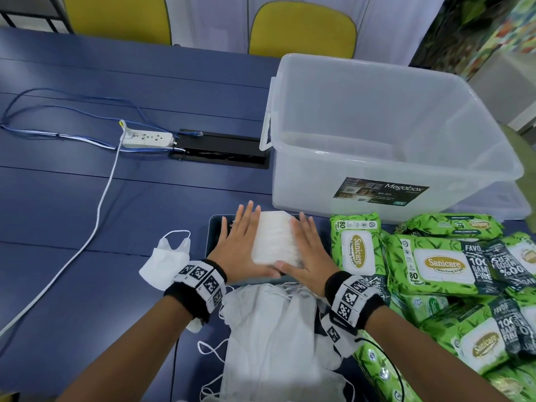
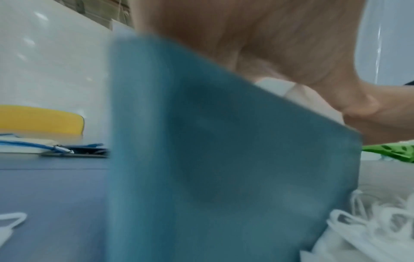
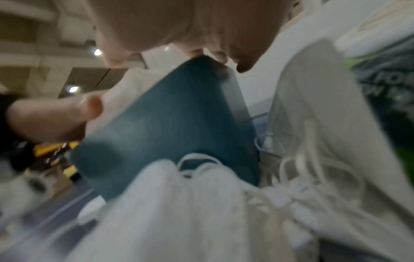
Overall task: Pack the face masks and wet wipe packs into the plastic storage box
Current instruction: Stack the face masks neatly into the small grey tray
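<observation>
A stack of white face masks point(image 1: 275, 242) stands in a dark teal carton point(image 1: 215, 236) in front of me. My left hand point(image 1: 240, 245) lies flat against the stack's left side and my right hand point(image 1: 309, 253) against its right side, fingers straight, thumbs at the near end. The left wrist view shows the teal carton point(image 2: 224, 159) close up under the left hand point(image 2: 268, 44). In the right wrist view the right hand point(image 3: 156, 26) touches the carton point(image 3: 168, 124) top. The clear plastic storage box point(image 1: 290, 169) stands behind, nothing visible inside. Green wet wipe packs point(image 1: 435, 265) are heaped on the right.
A loose pile of white masks point(image 1: 269, 343) lies between my forearms, and a single mask point(image 1: 165, 262) lies left of the carton. A white power strip point(image 1: 146, 139) with cables and a black cable hatch point(image 1: 223, 152) sit at mid-table. Two yellow chairs point(image 1: 301, 33) stand behind.
</observation>
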A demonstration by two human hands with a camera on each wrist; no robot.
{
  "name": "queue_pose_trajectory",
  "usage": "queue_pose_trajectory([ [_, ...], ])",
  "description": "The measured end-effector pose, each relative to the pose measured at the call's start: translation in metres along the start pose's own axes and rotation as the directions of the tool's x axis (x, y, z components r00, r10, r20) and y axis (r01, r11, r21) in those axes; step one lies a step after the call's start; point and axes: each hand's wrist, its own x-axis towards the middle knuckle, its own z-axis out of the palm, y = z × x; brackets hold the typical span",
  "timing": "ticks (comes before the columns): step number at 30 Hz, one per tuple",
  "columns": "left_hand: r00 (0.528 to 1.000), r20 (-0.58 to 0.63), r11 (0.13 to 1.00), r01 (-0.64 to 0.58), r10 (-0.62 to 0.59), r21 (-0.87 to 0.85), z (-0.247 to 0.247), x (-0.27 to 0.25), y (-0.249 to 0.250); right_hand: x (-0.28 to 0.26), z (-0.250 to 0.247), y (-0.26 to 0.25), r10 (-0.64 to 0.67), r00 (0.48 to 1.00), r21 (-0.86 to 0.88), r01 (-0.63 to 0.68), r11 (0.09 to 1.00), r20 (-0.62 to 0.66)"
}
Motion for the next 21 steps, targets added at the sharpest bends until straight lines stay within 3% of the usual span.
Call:
queue_pose_trajectory([
  [3,0.990,-0.141,0.997,-0.035,0.026,-0.066,0.000,-0.024,-0.009,-0.008,-0.006,0.005,0.068,0.983,0.135,-0.045,0.990,-0.173],
  [7,0.917,-0.399,0.981,-0.090,0.016,-0.169,0.019,-0.055,-0.030,-0.016,-0.018,0.015,0.186,0.930,0.281,-0.095,0.955,-0.317],
  [12,0.905,-0.420,0.998,-0.062,0.068,0.029,0.022,-0.053,-0.045,-0.027,-0.034,0.023,0.232,0.898,0.241,-0.148,0.959,-0.373],
  [16,0.906,-0.422,0.999,-0.013,0.031,0.045,0.010,-0.033,-0.062,-0.047,-0.038,0.021,0.219,0.917,0.197,-0.159,0.967,-0.334],
  [21,0.937,-0.349,0.999,0.020,-0.010,0.025,-0.006,-0.013,-0.072,-0.074,-0.022,0.009,0.089,0.995,0.044,-0.087,0.995,-0.055],
])
